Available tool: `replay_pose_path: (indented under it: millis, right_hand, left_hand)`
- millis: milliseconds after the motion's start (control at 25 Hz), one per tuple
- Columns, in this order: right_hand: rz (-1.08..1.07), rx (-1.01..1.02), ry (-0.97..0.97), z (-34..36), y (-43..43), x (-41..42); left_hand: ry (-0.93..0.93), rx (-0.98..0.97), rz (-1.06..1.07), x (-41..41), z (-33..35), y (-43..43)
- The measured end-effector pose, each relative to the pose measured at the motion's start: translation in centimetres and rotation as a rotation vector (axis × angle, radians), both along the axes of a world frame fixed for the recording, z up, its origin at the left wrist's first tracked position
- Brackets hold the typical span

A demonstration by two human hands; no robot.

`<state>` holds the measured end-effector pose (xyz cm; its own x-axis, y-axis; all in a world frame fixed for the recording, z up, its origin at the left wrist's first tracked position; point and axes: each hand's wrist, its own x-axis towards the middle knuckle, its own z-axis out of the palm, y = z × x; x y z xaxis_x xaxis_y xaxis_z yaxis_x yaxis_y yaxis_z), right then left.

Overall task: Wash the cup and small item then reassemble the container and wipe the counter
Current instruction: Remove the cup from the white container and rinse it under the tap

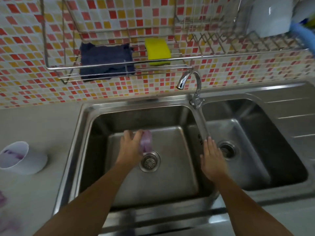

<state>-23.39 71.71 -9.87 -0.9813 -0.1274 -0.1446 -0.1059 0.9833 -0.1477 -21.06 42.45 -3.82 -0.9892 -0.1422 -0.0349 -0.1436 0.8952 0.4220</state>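
Rinsing stage: judged to be the start of the wash; no water can be seen coming from the tap (pixel 196 80).
Left hand: the left hand (pixel 130 145) has its fingers curled round the cup (pixel 147 141), holding it low in the left basin (pixel 170 176), just above the drain strainer (pixel 149 162) in the frame.
Cup: pale purple and see-through, with its long axis running roughly up and down the frame; blur hides which way its mouth faces.
Right hand: the right hand (pixel 213 157) is flat, palm down, fingers straight and close together, over the divider (pixel 202 123) between the two basins, with its fingertips pointing up the frame toward the tap base.
Key relation: the spout curves toward the left basin, and the cup sits below and left of it in the frame. The right hand is clearly the nearer one to the tap, so it would likely turn on the water while the cup goes up under the spout.
Container: the white container (pixel 25 160) stands on the desk (pixel 42 126) at the left edge of the frame, well apart from the sink, with something purple inside.
Small piece: a purple piece (pixel 3 200) at the lower left edge is too blurred to name.
Wiping gear: a dark cloth (pixel 105 60) and a yellow sponge (pixel 157 51) lie in the wall rack (pixel 56 68), upper centre.
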Motion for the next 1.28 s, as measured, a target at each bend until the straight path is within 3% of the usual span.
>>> replay_pose_path:
  millis: [360, 520, 600, 760, 840, 960, 1120, 1280]
  right_hand:
    - [0.007, -0.040, 0.095, -1.3, 0.3, -0.2]
    - [0.001, -0.021, 0.091, -1.6, 0.4, -0.2]
    - [0.022, -0.068, 0.077, -1.3, 0.5, 0.0]
    - [-0.048, -0.446, 0.034, 1.3, 0.6, -1.6]
    - [-0.092, -0.559, 0.057, 3.4, 0.4, -4.8]
    - [-0.067, -0.542, 0.028, 6.8, -0.5, -10.8]
    - [0.172, -0.463, -0.020, 8.4, -2.4, -14.5]
    - [0.442, -0.173, -0.141, 6.8, -3.5, -15.4]
  left_hand:
    - [0.105, -0.583, -0.317, -5.1, 0.1, 1.0]
    - [0.185, -0.706, -0.390, -5.9, 1.0, 1.8]
    - [0.164, -0.557, -0.328, -6.0, 0.8, 2.2]
    - [0.083, 0.207, 0.125, -6.3, 0.7, 3.0]
    - [0.051, 0.398, 0.189, -6.9, 0.8, 3.8]
    - [0.031, 0.760, 0.197, -7.9, 1.0, 5.0]
    - [0.011, 0.815, 0.159, -8.8, 1.8, 6.1]
    - [0.038, 0.838, 0.121, -9.3, 3.4, 6.8]
